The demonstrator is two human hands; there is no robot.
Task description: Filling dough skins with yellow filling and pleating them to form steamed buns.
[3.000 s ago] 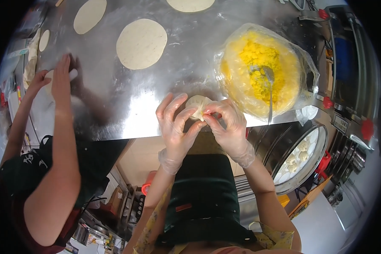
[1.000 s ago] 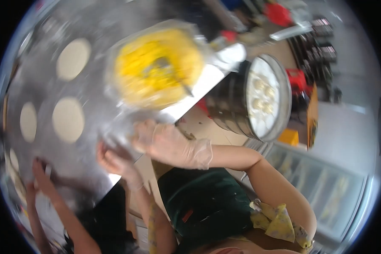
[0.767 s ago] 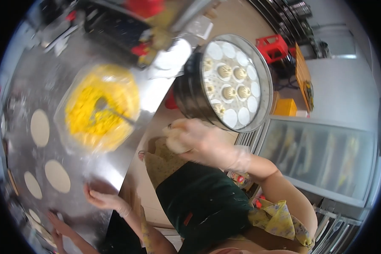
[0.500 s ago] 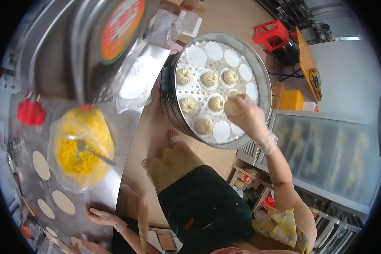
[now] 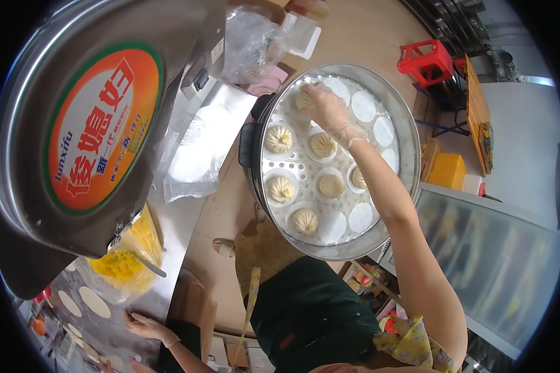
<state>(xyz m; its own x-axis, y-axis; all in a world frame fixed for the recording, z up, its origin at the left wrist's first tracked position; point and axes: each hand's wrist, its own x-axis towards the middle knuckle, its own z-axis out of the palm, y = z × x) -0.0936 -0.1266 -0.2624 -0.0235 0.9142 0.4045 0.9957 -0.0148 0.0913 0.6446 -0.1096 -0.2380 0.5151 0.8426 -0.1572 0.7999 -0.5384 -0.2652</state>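
My gloved right hand (image 5: 330, 112) reaches into the far part of a round steel steamer (image 5: 361, 242), its fingers gripping a pleated bun (image 5: 303, 99). Other pleated buns (image 5: 323, 145) sit on round white paper liners in the perforated tray, beside several bare liners (image 5: 333, 227). My left hand (image 5: 140, 323) stays over the steel table (image 5: 173, 242) at lower left, fingers apart and loosely bent. Near it lie flat dough rounds (image 5: 95, 301) and a plastic-lined bowl of yellow filling (image 5: 112, 264) with a spoon (image 5: 152, 267), partly hidden by a machine.
A steel machine (image 5: 31, 236) with an orange oval label fills the upper left, beside plastic bags (image 5: 249, 43). At right are a red stool (image 5: 424, 62), a wooden board, a yellow box (image 5: 448, 171) and a glass-topped cabinet (image 5: 491, 267). A co-worker's hand (image 5: 109, 367) shows at lower left.
The view has turned right toward the steamer. The bun pinched in both hands over the table is now in my right hand only, moved to the tray's far part. My left hand has let go.
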